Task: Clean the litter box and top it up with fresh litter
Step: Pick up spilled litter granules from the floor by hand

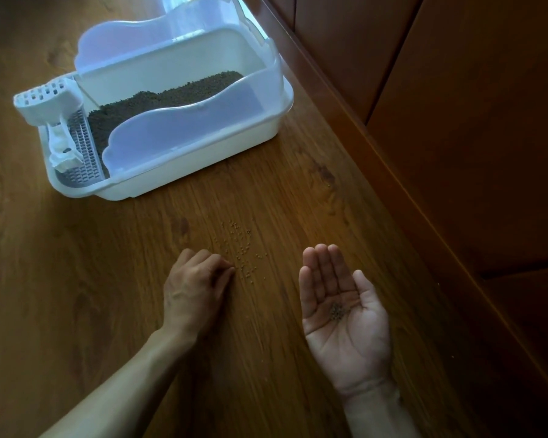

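A white litter box [203, 159] with a translucent splash guard stands on the wooden floor at the upper left, with dark brown litter [159, 96] inside. A white slotted scoop [49, 104] rests in its left end. Loose litter grains [241, 245] lie scattered on the floor in front of the box. My left hand [193, 286] is palm down, its fingers curled, with the fingertips pinching at the near edge of the grains. My right hand [339, 308] is held palm up and flat, with a small heap of collected grains [337, 311] in the palm.
A dark wooden wall or cabinet panel [456, 121] runs diagonally along the right side, close to the box's right end. Wood-grain floor [92, 279] stretches to the left and toward me.
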Tool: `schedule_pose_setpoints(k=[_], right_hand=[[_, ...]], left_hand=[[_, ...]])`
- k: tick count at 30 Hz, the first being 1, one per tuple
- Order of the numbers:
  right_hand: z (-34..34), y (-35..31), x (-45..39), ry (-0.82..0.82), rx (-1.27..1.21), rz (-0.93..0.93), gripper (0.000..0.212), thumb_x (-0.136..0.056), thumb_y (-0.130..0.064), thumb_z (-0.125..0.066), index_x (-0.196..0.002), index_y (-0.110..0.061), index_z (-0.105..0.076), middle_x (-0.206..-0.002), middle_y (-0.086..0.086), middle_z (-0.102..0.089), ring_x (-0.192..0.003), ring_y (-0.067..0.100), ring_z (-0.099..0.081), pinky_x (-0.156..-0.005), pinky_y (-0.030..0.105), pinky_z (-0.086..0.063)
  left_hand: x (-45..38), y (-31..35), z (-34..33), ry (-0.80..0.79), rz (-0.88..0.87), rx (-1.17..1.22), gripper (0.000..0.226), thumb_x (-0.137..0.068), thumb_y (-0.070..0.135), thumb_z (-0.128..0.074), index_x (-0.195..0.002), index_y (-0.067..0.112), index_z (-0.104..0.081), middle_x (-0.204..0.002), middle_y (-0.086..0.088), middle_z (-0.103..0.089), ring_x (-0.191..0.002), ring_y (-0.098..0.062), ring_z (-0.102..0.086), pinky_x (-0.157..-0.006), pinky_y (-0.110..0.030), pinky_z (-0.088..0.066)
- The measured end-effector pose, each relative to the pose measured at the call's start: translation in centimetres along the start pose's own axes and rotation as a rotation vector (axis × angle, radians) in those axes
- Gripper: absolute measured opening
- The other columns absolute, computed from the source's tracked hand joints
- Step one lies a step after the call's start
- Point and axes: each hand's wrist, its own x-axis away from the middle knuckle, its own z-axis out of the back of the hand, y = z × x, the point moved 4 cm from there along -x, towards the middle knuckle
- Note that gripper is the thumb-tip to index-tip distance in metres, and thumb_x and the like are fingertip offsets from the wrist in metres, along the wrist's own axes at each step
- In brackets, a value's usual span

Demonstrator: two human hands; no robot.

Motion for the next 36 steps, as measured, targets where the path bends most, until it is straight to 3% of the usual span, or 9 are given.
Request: schedule_pose_setpoints(k=[6, 10, 13, 17, 24, 28, 31, 34, 36], right_hand=[[0.2, 0.0, 0.2, -0.014, -0.008, -0.006, 0.060, -0.103, -0.039, -0.027, -0.114, 0.003, -0.069, -0.120, 0.021, -0.067, -0.118, 0.033, -0.062, -0.088, 0.045, -0.056], [0.1, 0.1, 0.3, 0.002, -0.003, -0.003, 0.059, -0.103, -0.040, -0.028, -0.113, 0.002, -0.069, -0.118, 0.020, -0.068, -0.115, 0.033, -0.063, -0.086, 0.045, -0.057], [0.0, 0.6, 0.0, 0.010, 0.028, -0.021, 0.059, -0.102, -0.040, -0.029, -0.114, 0.002, -0.069, -0.119, 0.021, -0.067, -0.116, 0.033, -0.063, -0.090, 0.045, -0.056], [-0.5, 1.3, -0.1, 0.106, 0.058, -0.039, 0.058, -0.103, -0.040, -0.032, -0.103, 0.001, -0.073, -0.112, 0.019, -0.070, -0.108, 0.031, -0.068, -0.090, 0.044, -0.056], [-1.0, 1.3, 0.0, 0.072, 0.012, -0.052, 0.058, -0.102, -0.039, -0.032, -0.105, 0.003, -0.072, -0.111, 0.020, -0.070, -0.107, 0.032, -0.068, -0.088, 0.046, -0.057], [-0.2, 0.9, -0.3, 0.056, 0.056, -0.038, 0.062, -0.104, -0.041, -0.023, -0.123, 0.003, -0.064, -0.127, 0.021, -0.063, -0.127, 0.032, -0.055, -0.103, 0.045, -0.047], [0.2, 0.5, -0.4, 0.031, 0.053, -0.046, 0.065, -0.105, -0.041, -0.019, -0.128, 0.004, -0.059, -0.132, 0.022, -0.059, -0.131, 0.033, -0.050, -0.106, 0.045, -0.043], [0.4, 0.2, -0.6, -0.001, 0.075, -0.060, 0.065, -0.105, -0.041, -0.016, -0.131, 0.004, -0.056, -0.136, 0.022, -0.056, -0.135, 0.032, -0.046, -0.110, 0.044, -0.039], [0.4, 0.2, -0.7, -0.025, 0.085, -0.066, 0.066, -0.106, -0.041, -0.014, -0.132, 0.004, -0.054, -0.137, 0.022, -0.055, -0.136, 0.032, -0.045, -0.112, 0.044, -0.037]], left_hand=[[-0.3, 0.4, 0.6, 0.036, -0.091, -0.016, 0.012, -0.089, 0.027, -0.064, -0.090, 0.015, -0.068, -0.088, -0.001, -0.064, -0.086, -0.018, -0.053, -0.067, -0.039, -0.053], [0.2, 3.5, 3.5, 0.141, -0.161, 0.184, 0.027, -0.096, 0.036, -0.053, -0.091, 0.013, -0.066, -0.086, 0.001, -0.062, -0.083, -0.012, -0.050, -0.067, -0.026, -0.045], [1.7, 8.3, 6.4, 0.168, -0.305, 0.277, 0.024, -0.096, 0.033, -0.057, -0.090, 0.012, -0.068, -0.086, 0.003, -0.061, -0.083, -0.013, -0.051, -0.070, -0.023, -0.042], [3.5, 12.5, 7.6, 0.158, -0.466, 0.354, 0.018, -0.095, 0.027, -0.064, -0.088, 0.013, -0.072, -0.086, 0.003, -0.063, -0.082, -0.017, -0.053, -0.067, -0.032, -0.047], [3.8, 13.2, 7.7, 0.162, -0.544, 0.375, 0.010, -0.092, 0.020, -0.069, -0.094, 0.012, -0.076, -0.090, 0.000, -0.067, -0.082, -0.018, -0.057, -0.067, -0.035, -0.048], [2.3, 11.1, 8.4, 0.210, -0.422, 0.446, 0.007, -0.087, 0.010, -0.071, -0.094, 0.009, -0.071, -0.092, 0.000, -0.063, -0.085, -0.016, -0.057, -0.070, -0.030, -0.047], [0.1, 7.8, 7.0, 0.223, -0.186, 0.387, 0.006, -0.091, 0.015, -0.066, -0.096, 0.017, -0.065, -0.090, 0.007, -0.058, -0.081, -0.009, -0.055, -0.067, -0.025, -0.048], [-2.2, 4.1, 4.1, 0.133, 0.049, 0.322, 0.015, -0.087, 0.020, -0.067, -0.102, 0.022, -0.066, -0.092, 0.008, -0.058, -0.082, -0.007, -0.055, -0.069, -0.034, -0.055], [-3.6, 2.9, 2.6, 0.086, 0.083, 0.247, 0.018, -0.087, 0.018, -0.068, -0.104, 0.023, -0.069, -0.096, 0.006, -0.059, -0.085, -0.010, -0.056, -0.071, -0.038, -0.057]])
